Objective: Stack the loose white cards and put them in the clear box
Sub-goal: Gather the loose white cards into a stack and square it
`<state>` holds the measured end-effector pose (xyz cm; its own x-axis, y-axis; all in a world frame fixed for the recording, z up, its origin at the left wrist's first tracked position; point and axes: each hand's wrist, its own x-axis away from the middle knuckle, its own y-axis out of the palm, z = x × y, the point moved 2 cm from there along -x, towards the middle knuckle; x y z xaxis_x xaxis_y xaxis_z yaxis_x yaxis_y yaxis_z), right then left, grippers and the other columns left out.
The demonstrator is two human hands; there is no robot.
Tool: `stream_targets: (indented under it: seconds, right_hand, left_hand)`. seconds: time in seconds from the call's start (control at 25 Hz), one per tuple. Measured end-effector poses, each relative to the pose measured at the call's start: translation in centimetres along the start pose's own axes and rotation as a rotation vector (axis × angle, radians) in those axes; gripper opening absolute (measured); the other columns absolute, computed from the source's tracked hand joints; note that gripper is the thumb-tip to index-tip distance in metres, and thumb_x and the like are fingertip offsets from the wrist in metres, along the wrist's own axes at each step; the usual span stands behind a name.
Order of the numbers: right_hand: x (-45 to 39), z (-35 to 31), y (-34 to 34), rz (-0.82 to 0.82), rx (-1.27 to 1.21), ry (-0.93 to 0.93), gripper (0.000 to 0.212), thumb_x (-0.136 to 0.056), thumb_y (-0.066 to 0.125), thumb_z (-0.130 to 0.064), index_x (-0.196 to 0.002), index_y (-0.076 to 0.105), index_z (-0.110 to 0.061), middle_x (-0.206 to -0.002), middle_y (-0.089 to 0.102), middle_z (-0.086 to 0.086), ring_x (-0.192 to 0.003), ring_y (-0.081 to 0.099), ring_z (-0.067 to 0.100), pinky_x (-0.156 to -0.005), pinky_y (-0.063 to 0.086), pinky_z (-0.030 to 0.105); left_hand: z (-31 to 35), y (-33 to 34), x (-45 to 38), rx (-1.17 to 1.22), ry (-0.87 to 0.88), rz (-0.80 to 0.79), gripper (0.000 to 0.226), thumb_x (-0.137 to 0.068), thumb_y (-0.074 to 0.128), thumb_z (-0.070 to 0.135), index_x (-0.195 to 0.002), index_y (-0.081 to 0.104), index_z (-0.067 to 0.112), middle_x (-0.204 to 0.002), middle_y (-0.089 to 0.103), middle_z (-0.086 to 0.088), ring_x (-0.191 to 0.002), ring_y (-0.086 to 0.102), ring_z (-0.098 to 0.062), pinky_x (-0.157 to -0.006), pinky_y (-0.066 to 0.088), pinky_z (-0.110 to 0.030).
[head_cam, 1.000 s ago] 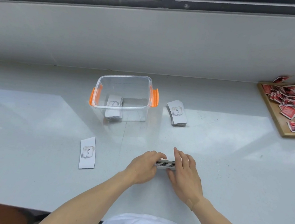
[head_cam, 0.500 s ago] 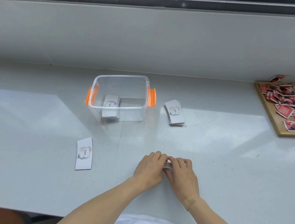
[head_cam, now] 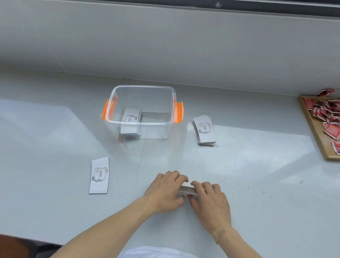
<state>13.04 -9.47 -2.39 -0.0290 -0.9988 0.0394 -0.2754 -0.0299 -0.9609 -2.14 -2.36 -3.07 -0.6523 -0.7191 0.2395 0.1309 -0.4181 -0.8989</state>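
A stack of white cards [head_cam: 188, 190] rests on the grey counter near the front, squeezed between both hands. My left hand [head_cam: 165, 191] grips its left end and my right hand [head_cam: 209, 200] grips its right end. Most of the stack is hidden under my fingers. The clear box [head_cam: 145, 95] with orange handles stands further back, with a pile of cards [head_cam: 131, 119] inside at its left. Another card stack [head_cam: 204, 129] lies to the right of the box. A single white card [head_cam: 99, 175] marked "love" lies to the left of my hands.
A wooden tray [head_cam: 318, 136] holding several red packets sits at the far right against the wall. A grey wall ledge runs behind the counter. The counter's front edge [head_cam: 23, 237] lies close to my body.
My hands have closed in from both ends onto the card stack, so less of it shows. The view has shifted slightly to the right.
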Motion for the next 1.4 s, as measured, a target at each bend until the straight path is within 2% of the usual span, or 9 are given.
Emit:
stream_targets:
  seconds: [0.12, 0.32, 0.44, 0.64, 0.72, 0.84, 0.96, 1.16, 1.4]
  right_hand:
    - [0.3, -0.1, 0.1, 0.022, -0.004, -0.015, 0.035, -0.086, 0.066, -0.035, -0.120, 0.057, -0.032, -0.097, 0.062, 0.000, -0.081, 0.054, 0.029, -0.058, 0.047, 0.038]
    - [0.1, -0.1, 0.2, 0.036, 0.000, 0.000, 0.039, -0.085, 0.067, -0.035, -0.122, 0.056, -0.034, -0.101, 0.063, 0.001, -0.081, 0.054, 0.030, -0.059, 0.045, 0.038]
    - [-0.1, -0.2, 0.4, 0.044, -0.002, 0.009, 0.040, -0.084, 0.068, -0.037, -0.122, 0.055, -0.035, -0.101, 0.063, 0.001, -0.082, 0.054, 0.030, -0.061, 0.045, 0.039]
    - [-0.2, 0.0, 0.4, 0.048, -0.011, 0.021, 0.041, -0.084, 0.068, -0.037, -0.123, 0.055, -0.035, -0.102, 0.063, 0.002, -0.084, 0.055, 0.031, -0.064, 0.046, 0.039]
    - [0.0, -0.1, 0.5, 0.045, -0.018, 0.023, 0.042, -0.084, 0.068, -0.038, -0.123, 0.054, -0.035, -0.105, 0.063, 0.001, -0.088, 0.056, 0.030, -0.066, 0.047, 0.040]
    - [0.2, 0.0, 0.7, 0.021, -0.051, 0.018, 0.046, -0.084, 0.064, -0.041, -0.128, 0.050, -0.035, -0.116, 0.060, -0.001, -0.104, 0.054, 0.029, -0.075, 0.048, 0.040]
    - [0.3, 0.2, 0.7, 0.006, -0.109, 0.030, 0.052, -0.085, 0.063, -0.044, -0.133, 0.045, -0.034, -0.125, 0.057, -0.005, -0.118, 0.049, 0.025, -0.083, 0.048, 0.038]
    - [0.4, 0.3, 0.9, -0.019, -0.133, 0.041, 0.068, -0.086, 0.059, -0.050, -0.144, 0.029, -0.032, -0.135, 0.050, -0.010, -0.125, 0.041, 0.021, -0.091, 0.045, 0.035]
    - [0.7, 0.1, 0.8, -0.039, -0.161, 0.037, 0.079, -0.086, 0.061, -0.048, -0.148, 0.016, -0.033, -0.147, 0.040, -0.009, -0.134, 0.033, 0.021, -0.101, 0.044, 0.036]
  left_hand:
    - [-5.2, -2.2, 1.9, -0.126, 0.067, -0.104, 0.069, -0.076, 0.052, 0.045, -0.140, 0.027, 0.036, -0.137, 0.042, 0.001, -0.129, 0.034, -0.021, -0.108, 0.028, -0.042]
    - [-16.2, -6.7, 6.3, -0.462, -0.053, -0.216, 0.081, -0.069, 0.048, 0.006, -0.138, 0.023, 0.040, -0.144, 0.032, 0.001, -0.133, 0.027, -0.025, -0.105, 0.033, -0.038]
    - [-19.4, -7.9, 8.1, -0.568, -0.078, -0.260, 0.075, -0.076, 0.053, 0.006, -0.138, 0.025, 0.039, -0.144, 0.033, 0.004, -0.134, 0.028, -0.022, -0.099, 0.038, -0.035]
    - [-19.6, -8.2, 7.8, -0.646, -0.060, -0.235, 0.066, -0.073, 0.054, -0.001, -0.129, 0.038, 0.029, -0.143, 0.034, 0.004, -0.136, 0.026, -0.021, -0.094, 0.039, -0.032]
    - [-19.5, -8.5, 7.4, -0.649, -0.090, -0.240, 0.056, -0.076, 0.064, 0.008, -0.124, 0.041, 0.024, -0.138, 0.037, 0.003, -0.133, 0.031, -0.022, -0.091, 0.038, -0.031]
    - [-18.5, -8.6, 6.6, -0.472, -0.196, -0.255, 0.037, -0.083, 0.066, 0.031, -0.106, 0.041, 0.020, -0.111, 0.052, 0.003, -0.108, 0.049, -0.022, -0.081, 0.038, -0.032]
    - [-16.0, -8.1, 5.5, -0.162, -0.304, -0.139, 0.020, -0.092, 0.055, 0.026, -0.102, 0.038, 0.021, -0.096, 0.048, 0.003, -0.088, 0.046, -0.022, -0.071, 0.039, -0.036]
    - [-9.5, -5.3, 3.4, 0.122, -0.203, 0.031, 0.021, -0.093, 0.049, 0.012, -0.109, 0.042, 0.024, -0.111, 0.053, 0.002, -0.103, 0.048, -0.021, -0.080, 0.047, -0.043]
    - [-2.8, -1.8, 1.5, 0.239, -0.009, 0.076, 0.031, -0.089, 0.044, 0.000, -0.114, 0.047, 0.018, -0.112, 0.052, -0.004, -0.100, 0.051, -0.025, -0.077, 0.049, -0.047]
